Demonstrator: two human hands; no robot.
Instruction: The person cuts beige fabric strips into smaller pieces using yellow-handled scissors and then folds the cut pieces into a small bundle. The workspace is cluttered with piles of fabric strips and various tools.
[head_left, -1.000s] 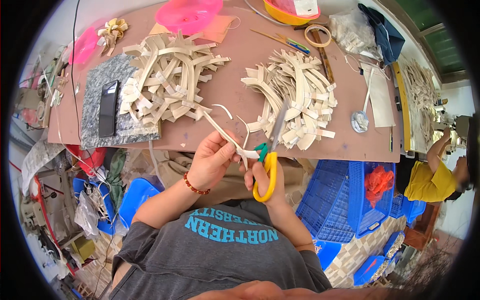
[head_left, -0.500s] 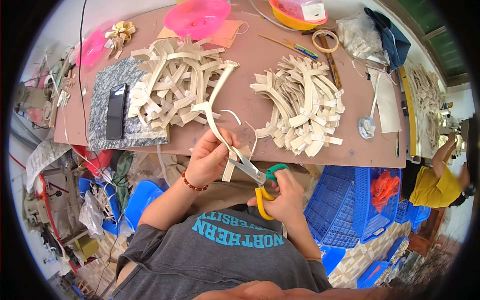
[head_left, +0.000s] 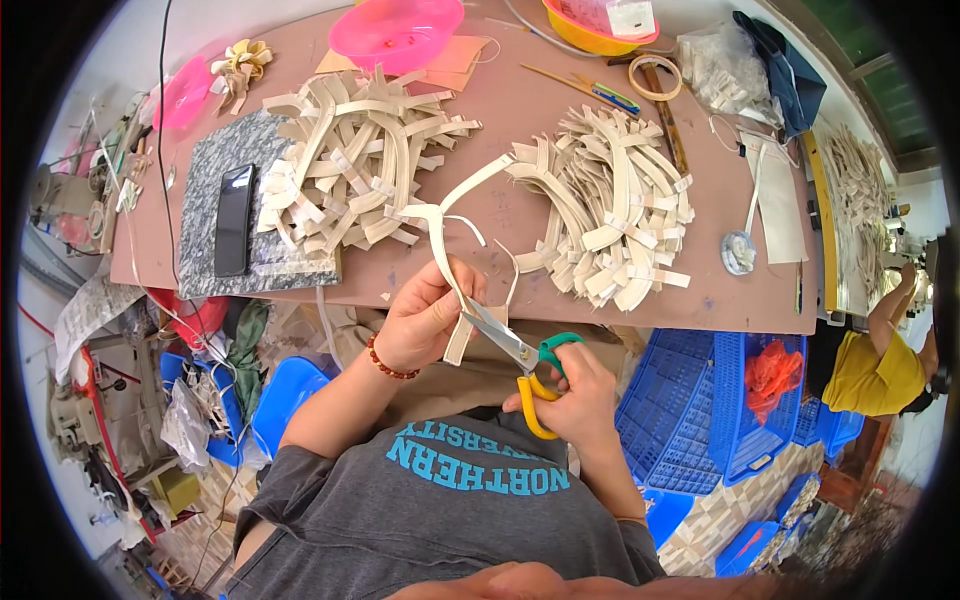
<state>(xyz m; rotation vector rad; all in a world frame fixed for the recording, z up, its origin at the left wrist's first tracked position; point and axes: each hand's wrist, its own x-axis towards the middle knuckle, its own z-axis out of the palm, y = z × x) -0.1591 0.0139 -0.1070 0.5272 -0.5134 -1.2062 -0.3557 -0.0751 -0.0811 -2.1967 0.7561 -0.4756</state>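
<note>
My left hand [head_left: 418, 318] pinches a cream, branching fabric strap [head_left: 437, 240] between thumb and fingers, in front of the table's near edge. Its upper branch reaches out over the tabletop, and its lower end hangs below my fingers. With my right hand [head_left: 578, 392] I grip scissors [head_left: 512, 345] by their green and yellow handles. The blades meet the strap close to my left fingertips; whether they are cutting through it is hard to see. Thin curled trimmings [head_left: 514, 268] show beside the strap. Piles of similar straps lie to the left [head_left: 365, 150] and the right [head_left: 612, 215].
A dark phone [head_left: 234, 222] lies on a grey marbled slab [head_left: 200, 165]. Along the back are a pink basin [head_left: 395, 35], a tape roll [head_left: 655, 78] and a snipping tool [head_left: 612, 97]. Blue crates [head_left: 665, 410] stand below at right. Farther right is another person in yellow [head_left: 872, 372].
The strap's upper branch has swung right, away from the left pile toward the right pile. Both hands and the scissors stay in nearly the same place.
</note>
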